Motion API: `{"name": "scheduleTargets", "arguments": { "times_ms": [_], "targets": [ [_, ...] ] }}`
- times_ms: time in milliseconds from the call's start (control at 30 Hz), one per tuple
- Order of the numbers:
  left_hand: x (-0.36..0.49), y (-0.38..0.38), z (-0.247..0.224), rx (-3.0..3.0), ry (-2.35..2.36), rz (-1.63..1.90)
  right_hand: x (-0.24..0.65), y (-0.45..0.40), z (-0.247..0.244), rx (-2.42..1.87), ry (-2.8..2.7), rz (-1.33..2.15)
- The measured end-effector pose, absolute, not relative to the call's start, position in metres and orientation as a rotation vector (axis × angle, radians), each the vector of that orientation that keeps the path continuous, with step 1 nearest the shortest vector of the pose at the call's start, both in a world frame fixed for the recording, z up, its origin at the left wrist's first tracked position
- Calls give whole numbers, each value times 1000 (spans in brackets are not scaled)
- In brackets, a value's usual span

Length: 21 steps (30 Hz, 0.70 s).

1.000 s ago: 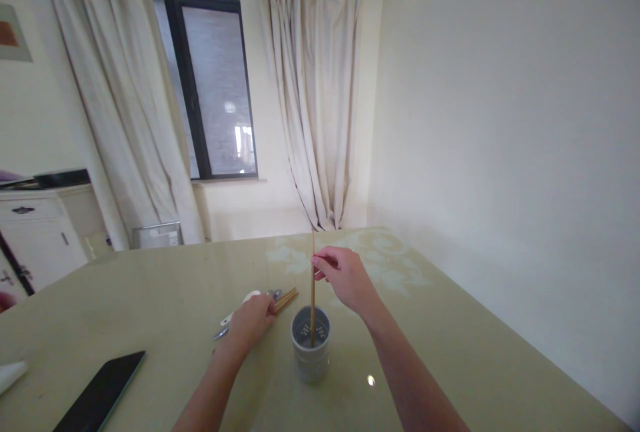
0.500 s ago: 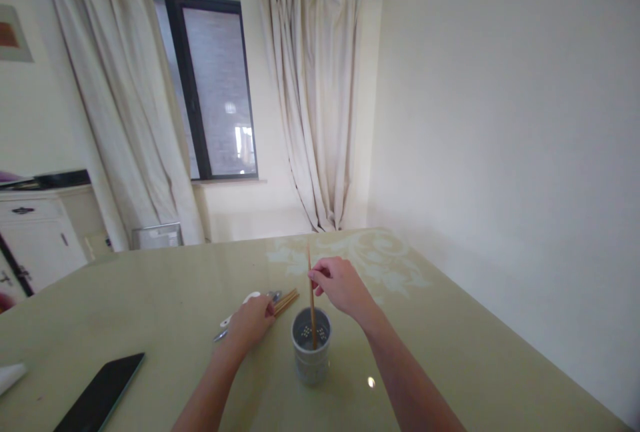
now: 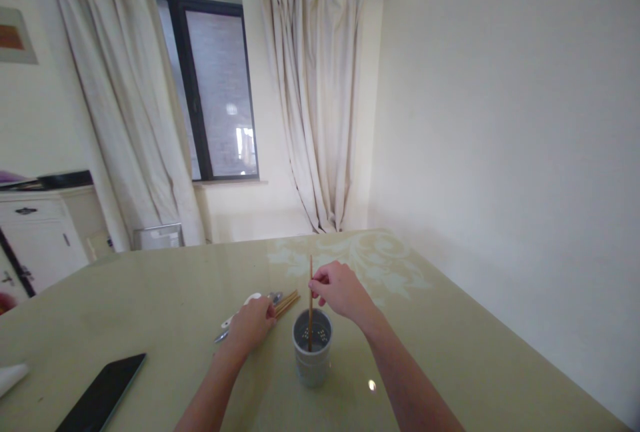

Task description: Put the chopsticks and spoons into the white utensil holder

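Observation:
A grey cup [image 3: 313, 365] with small holes in its bottom stands upright on the table. My right hand [image 3: 336, 289] pinches a wooden chopstick [image 3: 311, 312] whose lower end is inside the cup. Left of the cup, my left hand [image 3: 254, 322] rests over a bundle of chopsticks [image 3: 287, 302], its fingers curled on their near ends. Beside and partly under that hand lie a white-handled utensil [image 3: 227, 322] and a metal utensil [image 3: 221, 337].
A black tablet-like object [image 3: 103, 392] lies on the green table [image 3: 165, 305] at the front left, with a white object [image 3: 13, 375] at the left edge. Behind the table are curtains, a window and a white cabinet [image 3: 37, 229]. A wall borders the right side.
The chopstick in my right hand has moved slightly lower into the cup and stands more upright. My left hand has hardly moved.

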State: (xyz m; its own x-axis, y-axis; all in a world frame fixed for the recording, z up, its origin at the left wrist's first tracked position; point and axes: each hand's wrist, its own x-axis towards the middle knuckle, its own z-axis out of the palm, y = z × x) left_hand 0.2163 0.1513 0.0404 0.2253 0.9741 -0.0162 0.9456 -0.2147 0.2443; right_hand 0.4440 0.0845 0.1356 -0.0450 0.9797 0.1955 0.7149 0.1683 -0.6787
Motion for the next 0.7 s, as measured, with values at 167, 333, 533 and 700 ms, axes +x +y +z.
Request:
{"name": "scheduleTargets", "arguments": {
  "times_ms": [167, 333, 533, 700],
  "targets": [
    [219, 147, 44, 2294, 1835, 185, 445, 86, 132, -1606, -1854, 558],
    [221, 143, 48, 2291, 1856, 139, 445, 87, 130, -1613, -1869, 545],
    [223, 139, 52, 2312, 1852, 104, 446, 84, 133, -1639, -1882, 518],
    [225, 137, 63, 2333, 1821, 154, 447, 82, 135, -1659, -1903, 506]
  ]
}}
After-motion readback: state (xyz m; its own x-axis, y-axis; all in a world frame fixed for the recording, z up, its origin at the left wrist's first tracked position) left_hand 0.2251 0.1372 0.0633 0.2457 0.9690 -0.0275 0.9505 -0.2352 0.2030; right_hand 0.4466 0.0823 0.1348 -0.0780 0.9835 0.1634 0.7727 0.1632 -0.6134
